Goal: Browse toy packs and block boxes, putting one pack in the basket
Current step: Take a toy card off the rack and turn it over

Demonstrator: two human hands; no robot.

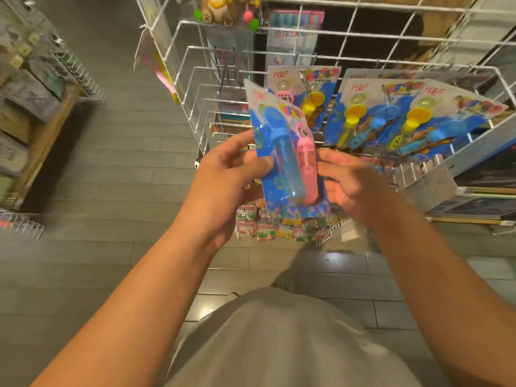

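Gripping one toy pack (pixel 287 163) — both hands, left hand (pixel 226 177), right hand (pixel 354 188).

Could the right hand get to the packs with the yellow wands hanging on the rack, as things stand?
Probably not right away: the right hand and the left hand both hold the blue and pink toy pack. The hanging packs sit just beyond, up and to the right, with nothing between, so once freed it looks able.

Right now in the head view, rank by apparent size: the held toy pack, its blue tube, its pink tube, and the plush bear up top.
1. Held toy pack, gripped by the left hand and right hand.
2. Blue tube and pink tube: alike, unranked.
3. Plush bear: smallest, but farther away and cropped, so unsure.
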